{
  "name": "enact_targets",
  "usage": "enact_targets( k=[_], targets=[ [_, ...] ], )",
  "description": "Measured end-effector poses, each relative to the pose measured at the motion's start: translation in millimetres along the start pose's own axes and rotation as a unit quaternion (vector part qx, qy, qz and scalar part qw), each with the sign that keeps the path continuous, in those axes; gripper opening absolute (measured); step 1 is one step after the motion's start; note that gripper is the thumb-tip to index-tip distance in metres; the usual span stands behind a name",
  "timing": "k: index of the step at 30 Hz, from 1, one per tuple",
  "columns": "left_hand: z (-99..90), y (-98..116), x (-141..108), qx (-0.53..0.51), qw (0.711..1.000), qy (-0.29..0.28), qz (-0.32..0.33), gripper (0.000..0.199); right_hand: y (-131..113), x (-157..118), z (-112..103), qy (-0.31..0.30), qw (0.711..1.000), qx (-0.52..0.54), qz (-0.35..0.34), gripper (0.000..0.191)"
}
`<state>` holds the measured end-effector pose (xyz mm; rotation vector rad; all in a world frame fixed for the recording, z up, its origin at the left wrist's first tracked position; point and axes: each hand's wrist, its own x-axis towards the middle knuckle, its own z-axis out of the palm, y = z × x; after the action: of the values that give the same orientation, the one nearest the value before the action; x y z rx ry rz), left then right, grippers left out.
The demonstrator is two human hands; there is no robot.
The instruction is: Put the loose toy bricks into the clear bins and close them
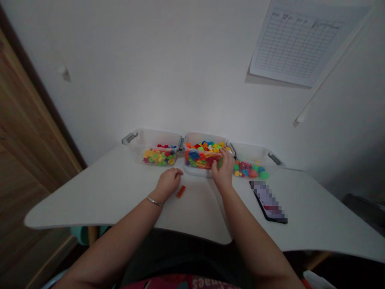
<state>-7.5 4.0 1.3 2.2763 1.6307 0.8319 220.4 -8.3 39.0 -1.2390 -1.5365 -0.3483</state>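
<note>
Along the back of the table (90,200), a middle plastic bin (204,138) stands between a left bin (150,140) and a right bin (249,152). A toy brick (181,191) lies before the middle bin, and a phone (267,202) lies before the right bin.

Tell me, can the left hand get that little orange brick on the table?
Probably yes. The orange toy brick lies on the white table right beside the left hand, and nothing looks to be in the way between them.
</note>
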Motion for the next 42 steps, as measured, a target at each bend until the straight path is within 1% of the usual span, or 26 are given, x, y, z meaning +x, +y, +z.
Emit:
enact_targets(
  k=[1,2,3,6,8,10,12,16,19,25,28,30,33,37,39,42],
  targets=[
    [0.3,-0.3,0.2,0.001,1.0,0.0,0.001,0.032,-4.3,-4.8,0.0,0.001,1.0,0.019,0.007,0.042],
    [0.8,-0.6,0.4,0.004,1.0,0.001,0.003,0.032,-9.0,-10.4,0.4,-0.016,0.999,0.04,0.006,0.037],
    [1.3,-1.0,0.5,0.007,1.0,0.003,0.006,0.032,-13.8,-16.7,1.0,-0.05,0.997,0.062,0.0,0.031],
    [2.7,-2.3,0.8,0.009,1.0,0.009,0.016,0.032,-27.2,-37.5,3.7,-0.189,0.974,0.119,-0.026,0.026],
    [3.0,-2.7,0.8,0.003,1.0,0.015,0.016,0.031,-34.3,-49.6,4.6,-0.278,0.95,0.138,-0.043,0.029],
    [2.6,-2.2,0.8,-0.003,1.0,0.016,0.009,0.031,-39.6,-57.6,4.1,-0.347,0.925,0.138,-0.07,0.035],
    [1.7,-0.9,1.0,-0.003,1.0,0.012,0.0,0.031,-43.5,-61.4,2.7,-0.387,0.907,0.133,-0.103,0.041],
    [1.0,0.4,1.5,0.004,1.0,0.009,-0.008,0.032,-47.9,-61.7,1.2,-0.423,0.884,0.131,-0.151,0.042],
    [2.4,-1.7,2.1,0.004,1.0,0.01,-0.004,0.032,-48.6,-61.2,2.1,-0.42,0.887,0.12,-0.147,0.038],
    [3.6,-5.2,1.9,-0.005,1.0,0.012,0.016,0.031,-39.3,-60.7,3.3,-0.386,0.921,0.008,-0.046,0.018],
    [1.8,-2.7,0.9,-0.004,1.0,0.014,0.012,0.031,-30.3,-60.6,2.7,-0.358,0.933,-0.04,-0.008,0.018],
    [0.6,-0.8,0.4,-0.001,1.0,0.009,0.008,0.031,-24.7,-60.8,2.9,-0.348,0.936,-0.054,0.007,0.02],
    [0.6,-0.1,0.4,0.003,1.0,0.004,0.008,0.032,-19.2,-61.9,4.8,-0.34,0.939,-0.052,0.027,0.023],
    [3.2,-2.9,1.8,0.001,1.0,0.006,0.016,0.031,-16.8,-63.2,8.4,-0.317,0.945,-0.014,0.075,0.027],
    [4.3,-4.0,2.4,-0.002,1.0,0.005,0.019,0.031,-16.3,-60.2,8.4,-0.285,0.955,0.01,0.086,0.021],
    [5.1,-4.2,2.7,-0.004,1.0,0.002,0.028,0.031,-15.5,-45.7,3.5,-0.2,0.977,0.047,0.051,0.013]
  ],
)
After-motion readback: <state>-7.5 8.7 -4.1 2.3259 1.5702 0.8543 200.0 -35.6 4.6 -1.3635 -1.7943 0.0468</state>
